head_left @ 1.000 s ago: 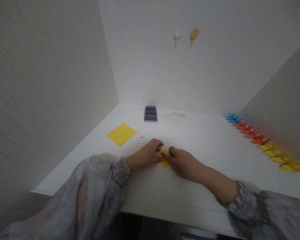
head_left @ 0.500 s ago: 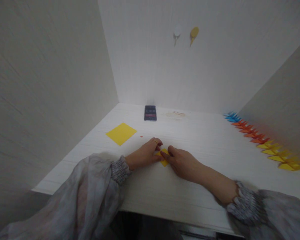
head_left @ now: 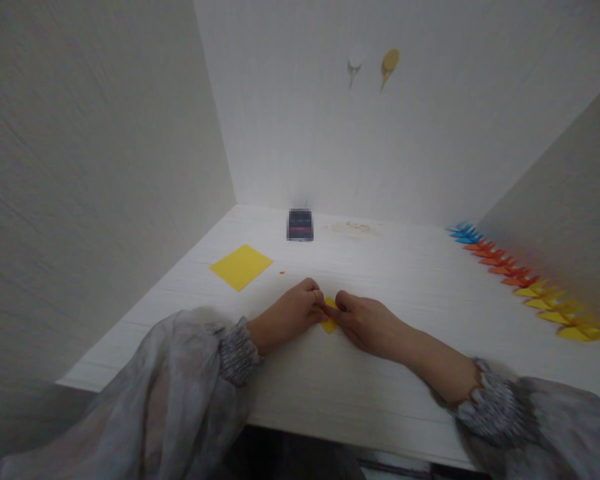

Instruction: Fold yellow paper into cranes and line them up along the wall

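A small folded piece of yellow origami paper lies on the white table between my hands, partly covered by fingers. My left hand, with a ring on one finger, pinches the paper's left side. From the right, my right hand has its index finger stretched across the paper and pressed on it, the other fingers curled. The fingertips of both hands meet over the paper, so the fold beneath them is hidden.
A flat yellow square sheet lies to the left, with a tiny orange scrap beside it. A dark blurred box stands at the back wall. Blue, orange and yellow folded paper cranes line the right side. Two hooks hang on the wall.
My left fingers have curled in and closed nearer to the right index finger on the yellow paper. My right hand has barely moved.
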### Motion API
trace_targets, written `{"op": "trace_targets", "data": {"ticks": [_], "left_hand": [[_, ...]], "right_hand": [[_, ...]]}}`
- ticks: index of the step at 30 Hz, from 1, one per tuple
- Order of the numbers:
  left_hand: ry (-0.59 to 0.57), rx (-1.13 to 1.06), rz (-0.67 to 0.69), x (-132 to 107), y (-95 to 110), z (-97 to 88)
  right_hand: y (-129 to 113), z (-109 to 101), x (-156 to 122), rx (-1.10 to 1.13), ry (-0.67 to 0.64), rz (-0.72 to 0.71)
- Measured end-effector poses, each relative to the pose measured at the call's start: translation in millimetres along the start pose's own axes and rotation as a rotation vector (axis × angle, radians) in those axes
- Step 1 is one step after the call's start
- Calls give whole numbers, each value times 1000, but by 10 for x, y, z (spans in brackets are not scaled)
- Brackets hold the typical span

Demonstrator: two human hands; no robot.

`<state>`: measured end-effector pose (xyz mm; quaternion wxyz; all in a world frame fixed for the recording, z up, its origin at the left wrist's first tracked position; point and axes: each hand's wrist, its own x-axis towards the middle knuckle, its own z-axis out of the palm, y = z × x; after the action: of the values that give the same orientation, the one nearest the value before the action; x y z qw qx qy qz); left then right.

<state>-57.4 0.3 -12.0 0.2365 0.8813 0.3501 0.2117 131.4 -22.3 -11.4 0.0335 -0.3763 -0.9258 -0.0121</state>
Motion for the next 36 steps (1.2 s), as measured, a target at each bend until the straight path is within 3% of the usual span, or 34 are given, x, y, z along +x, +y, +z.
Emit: {"op": "trace_targets", "data": {"ticks": [11,17,26,30,36], "left_hand": [[-17,270,16,-47,99,59],[-115,482,102,-63,187,37],[-78,594,157,-27,197,74],[-79,584,137,-16,210,44],[-56,398,94,-5,189,-25]], "right_hand": [[-1,-83,14,17,-13,32],[19,-88,27,62,0,31],[127,-36,-54,370,100,37],[184,-54,-110,474,130,26],[228,-38,-131,470,112,-21]]}}
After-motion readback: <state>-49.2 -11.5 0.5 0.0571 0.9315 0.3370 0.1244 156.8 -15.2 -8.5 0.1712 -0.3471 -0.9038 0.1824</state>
